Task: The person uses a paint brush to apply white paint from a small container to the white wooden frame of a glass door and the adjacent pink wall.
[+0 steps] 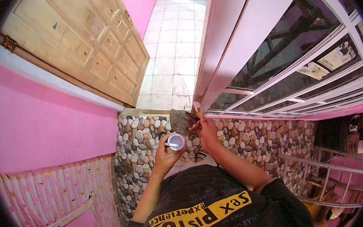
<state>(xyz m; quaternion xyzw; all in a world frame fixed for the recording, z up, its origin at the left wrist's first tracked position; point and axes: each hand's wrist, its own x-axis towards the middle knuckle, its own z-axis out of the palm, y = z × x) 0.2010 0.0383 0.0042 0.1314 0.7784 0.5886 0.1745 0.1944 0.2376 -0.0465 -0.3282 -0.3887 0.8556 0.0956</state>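
Observation:
My left hand [164, 158] is wrapped round a small round can [176, 143], which holds pale lilac-white paint and has a light-coloured strip across its mouth. My right hand [207, 133] grips a paintbrush [198, 110] by its handle. The brush's pale bristles are at the lower end of the white-lilac door frame [213, 74]; whether they touch it, I cannot tell. Beside my right hand, a crumpled grey cloth [181, 120] lies at the doorway's sill.
An unpainted wooden panel door [95, 43] stands ajar at the left, beside a pink wall [45, 115]. White floor tiles [170, 54] run beyond the doorway. Glazed window panes [286, 41] line the right. Pebble-patterned flooring [251, 138] lies beneath me, with a metal ladder [343, 169] at lower right.

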